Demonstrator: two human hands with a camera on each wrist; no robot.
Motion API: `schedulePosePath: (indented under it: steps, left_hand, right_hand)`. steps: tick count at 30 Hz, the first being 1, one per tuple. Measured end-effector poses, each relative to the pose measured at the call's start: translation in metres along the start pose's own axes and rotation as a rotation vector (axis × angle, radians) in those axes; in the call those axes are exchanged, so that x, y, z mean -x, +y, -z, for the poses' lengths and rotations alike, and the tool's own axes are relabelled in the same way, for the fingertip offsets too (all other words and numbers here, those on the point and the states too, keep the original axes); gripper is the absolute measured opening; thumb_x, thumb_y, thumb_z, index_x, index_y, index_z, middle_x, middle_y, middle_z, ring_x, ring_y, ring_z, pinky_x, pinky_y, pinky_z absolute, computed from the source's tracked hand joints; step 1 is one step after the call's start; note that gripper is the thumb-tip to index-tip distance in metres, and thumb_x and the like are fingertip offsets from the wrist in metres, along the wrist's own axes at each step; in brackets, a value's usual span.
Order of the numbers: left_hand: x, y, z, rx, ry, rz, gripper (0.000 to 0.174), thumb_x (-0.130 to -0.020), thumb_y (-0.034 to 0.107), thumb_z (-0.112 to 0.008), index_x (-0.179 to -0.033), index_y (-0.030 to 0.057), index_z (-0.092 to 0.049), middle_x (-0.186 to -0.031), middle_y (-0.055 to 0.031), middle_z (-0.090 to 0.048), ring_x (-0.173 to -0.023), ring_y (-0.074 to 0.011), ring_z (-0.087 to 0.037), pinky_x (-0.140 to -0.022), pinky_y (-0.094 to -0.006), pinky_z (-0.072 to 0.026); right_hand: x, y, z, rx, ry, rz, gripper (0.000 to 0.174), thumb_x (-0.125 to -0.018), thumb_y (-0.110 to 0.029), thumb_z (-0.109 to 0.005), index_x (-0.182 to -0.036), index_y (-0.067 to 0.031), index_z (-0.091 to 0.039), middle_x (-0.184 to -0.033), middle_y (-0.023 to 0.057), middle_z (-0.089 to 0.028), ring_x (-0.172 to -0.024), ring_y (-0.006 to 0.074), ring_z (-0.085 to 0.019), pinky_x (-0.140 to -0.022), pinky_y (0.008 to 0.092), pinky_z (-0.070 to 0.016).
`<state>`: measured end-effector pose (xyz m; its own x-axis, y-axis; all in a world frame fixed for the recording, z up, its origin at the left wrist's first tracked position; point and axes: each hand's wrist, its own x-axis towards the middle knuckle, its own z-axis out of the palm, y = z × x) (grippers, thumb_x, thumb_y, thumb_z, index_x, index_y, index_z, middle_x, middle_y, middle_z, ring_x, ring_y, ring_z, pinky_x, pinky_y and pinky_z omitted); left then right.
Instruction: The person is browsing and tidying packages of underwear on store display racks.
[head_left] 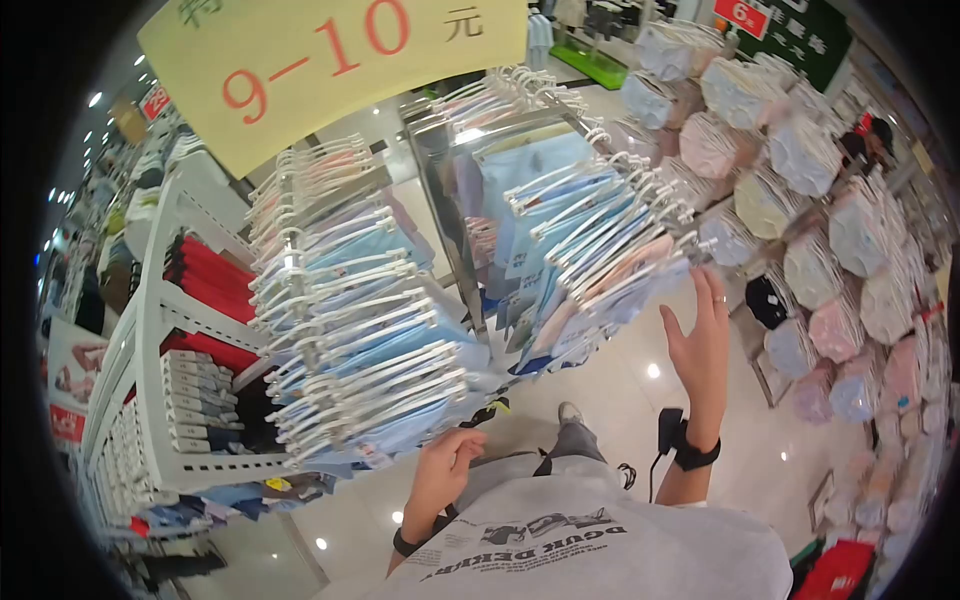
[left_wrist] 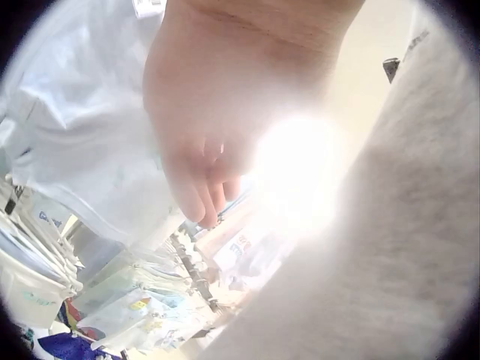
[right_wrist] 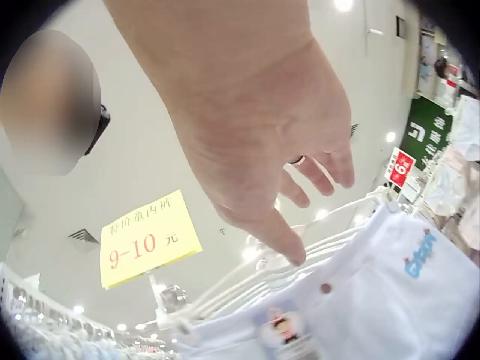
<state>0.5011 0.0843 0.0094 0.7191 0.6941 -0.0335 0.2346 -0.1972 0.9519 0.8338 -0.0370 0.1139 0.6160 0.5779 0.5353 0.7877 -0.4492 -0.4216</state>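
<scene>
My right hand (head_left: 700, 345), fingers spread and a ring on one of them, reaches up at the outer end of the right-hand rack of children's underpants (head_left: 625, 300). In the right wrist view its thumb (right_wrist: 285, 244) overlaps the white hangers (right_wrist: 236, 281). The frontmost pale underpants (right_wrist: 367, 289) there bear blue lettering and a picture tag. My left hand (head_left: 445, 478) hangs with loosely curled fingers before my waist, holding nothing. It is nearest to the left-hand row of blue and white underpants (head_left: 410, 415); in the left wrist view glare hides part of this hand (left_wrist: 217, 97).
A yellow price sign (head_left: 330, 70) stands over the racks. White shelving (head_left: 150, 390) with red garments (head_left: 210, 280) is at the left. More underpants (head_left: 790, 255) hang in tiers at the right. A metal rack post (head_left: 455, 240) rises between the two rows. Tiled floor (head_left: 640, 390) shows below.
</scene>
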Motion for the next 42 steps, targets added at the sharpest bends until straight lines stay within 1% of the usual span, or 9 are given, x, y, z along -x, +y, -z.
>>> schedulePosePath:
  steps: [5,9,13,27,30,36,39,40,42]
  left_hand:
    - [-0.027,0.012,-0.08,-0.015,0.142,0.096,0.018,-0.092,-0.007,-0.052,-0.104,-0.002,-0.065,-0.092,-0.0128,-0.069,-0.078,-0.0193,-0.069,-0.071,-0.0297,-0.0548]
    - [-0.041,0.041,-0.134,0.016,0.223,0.124,0.02,-0.093,-0.007,-0.051,-0.104,-0.0029,-0.066,-0.088,-0.0108,-0.07,-0.078,-0.0169,-0.068,-0.073,-0.0288,-0.0547]
    - [-0.035,0.055,-0.174,0.017,0.378,0.182,0.019,-0.092,-0.007,-0.052,-0.103,-0.0027,-0.066,-0.087,-0.0113,-0.07,-0.078,-0.0181,-0.069,-0.073,-0.0289,-0.0547]
    - [-0.02,0.061,-0.222,-0.062,0.587,0.191,0.017,-0.091,-0.006,-0.053,-0.1,-0.0022,-0.067,-0.083,-0.0113,-0.07,-0.076,-0.0169,-0.068,-0.071,-0.0279,-0.0538]
    - [-0.025,0.062,-0.224,-0.083,0.563,0.168,0.02,-0.089,-0.006,-0.054,-0.102,0.0006,-0.067,-0.083,-0.0127,-0.069,-0.076,-0.0221,-0.069,-0.07,-0.0308,-0.0531]
    - [-0.036,0.068,-0.236,-0.09,0.54,0.147,0.017,-0.09,-0.004,-0.056,-0.102,0.0006,-0.067,-0.081,-0.0117,-0.069,-0.074,-0.0209,-0.068,-0.069,-0.0297,-0.0529]
    - [-0.038,0.066,-0.24,-0.048,0.483,0.177,0.026,-0.088,-0.001,-0.062,-0.113,0.0011,-0.064,-0.095,-0.0129,-0.068,-0.086,-0.0216,-0.067,-0.078,-0.0318,-0.0526]
    - [-0.041,0.068,-0.243,-0.078,0.55,0.107,0.032,-0.086,0.0,-0.066,-0.118,0.0012,-0.061,-0.102,-0.0134,-0.066,-0.094,-0.023,-0.065,-0.083,-0.0338,-0.0509]
    - [-0.058,0.079,-0.248,-0.135,0.689,-0.031,0.049,-0.081,0.002,-0.073,-0.127,0.0013,-0.056,-0.116,-0.0143,-0.062,-0.109,-0.0258,-0.06,-0.095,-0.0379,-0.0476]
  right_hand:
    - [-0.079,0.064,-0.019,-0.013,-0.102,0.332,0.077,-0.077,-0.01,-0.078,-0.145,-0.0069,-0.043,-0.146,0.0184,-0.044,-0.142,0.0383,-0.034,-0.113,0.0463,-0.0345]
    - [-0.115,0.088,-0.037,-0.165,-0.215,0.681,0.062,-0.066,0.005,-0.069,-0.125,0.001,-0.054,-0.134,0.0205,-0.051,-0.13,0.0378,-0.046,-0.108,0.0455,-0.039]
    - [-0.131,0.088,-0.048,-0.254,-0.19,0.735,0.053,-0.061,0.008,-0.064,-0.113,0.0023,-0.056,-0.116,0.0179,-0.058,-0.11,0.0348,-0.055,-0.095,0.0441,-0.0445]
    - [-0.145,0.099,-0.067,-0.18,-0.297,0.689,0.019,-0.064,-0.005,-0.064,-0.083,0.0005,-0.067,-0.064,0.0189,-0.061,-0.062,0.0396,-0.061,-0.058,0.0477,-0.0481]
    - [-0.149,0.11,-0.069,-0.162,-0.32,0.597,0.027,-0.069,-0.002,-0.064,-0.094,-0.0031,-0.074,-0.077,0.0211,-0.065,-0.072,0.0416,-0.062,-0.063,0.0474,-0.0475]
    - [-0.142,0.14,-0.042,-0.224,-0.289,0.643,0.016,-0.077,-0.008,-0.068,-0.09,-0.0028,-0.073,-0.072,0.0191,-0.063,-0.069,0.0397,-0.062,-0.06,0.0455,-0.0466]
    - [-0.13,0.16,-0.026,-0.278,-0.303,0.576,0.011,-0.08,-0.011,-0.069,-0.078,-0.0002,-0.069,-0.069,0.0192,-0.062,-0.068,0.041,-0.06,-0.058,0.0464,-0.0437]
    - [-0.126,0.174,-0.037,-0.397,-0.162,0.645,0.027,-0.086,-0.013,-0.069,-0.066,0.0017,-0.058,-0.058,0.0178,-0.052,-0.052,0.0327,-0.052,-0.052,0.042,-0.0382]
    - [-0.115,0.194,-0.028,-0.39,-0.352,0.465,0.02,-0.078,-0.01,-0.071,-0.066,0.0004,-0.06,-0.06,0.0168,-0.057,-0.052,0.0341,-0.049,-0.051,0.0404,-0.0391]
